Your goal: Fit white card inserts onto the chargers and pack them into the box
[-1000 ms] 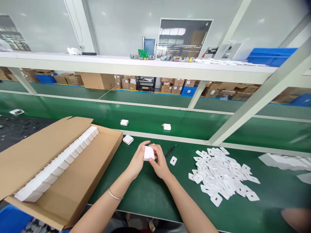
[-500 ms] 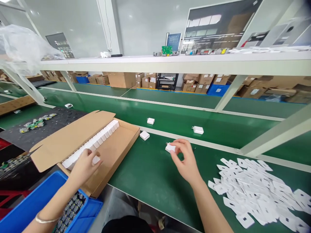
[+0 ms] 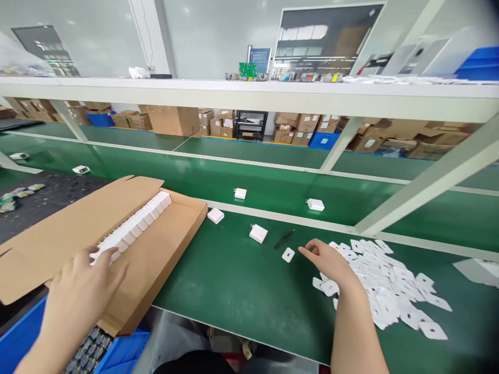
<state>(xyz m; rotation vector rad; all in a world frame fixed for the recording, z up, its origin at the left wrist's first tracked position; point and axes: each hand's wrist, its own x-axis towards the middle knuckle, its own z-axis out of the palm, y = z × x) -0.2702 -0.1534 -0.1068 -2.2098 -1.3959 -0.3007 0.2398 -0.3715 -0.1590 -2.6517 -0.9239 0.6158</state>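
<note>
The open cardboard box (image 3: 156,259) lies at the left end of the green table (image 3: 241,291), its flap folded out to the left. Inside, one row of white chargers (image 3: 136,226) runs along the left wall from the far corner towards the near end; the remaining floor of the box is bare. The left hand (image 3: 83,283) is laid over the near end of that row, back upward. Its fingers (image 3: 105,255) are stretched forward and close together, their tips resting on the last chargers without closing round any. Below the box's near edge stands a blue bin (image 3: 125,350) holding small dark parts.

The right hand (image 3: 331,262) lies low over the table at the near-left edge of a heap of white cards (image 3: 390,285). Its fingers are loosely curled with the forefinger (image 3: 306,251) pointing left, just short of a single white card (image 3: 288,254) and not touching it. No object shows in its grasp.

A black tool (image 3: 284,240) lies just beyond that card. Farther left, a loose charger (image 3: 258,233) sits on the table, and a white block (image 3: 215,215) rests beside the box's far corner. Two more chargers (image 3: 240,193) stand on the conveyor belt (image 3: 273,182) behind.
</note>
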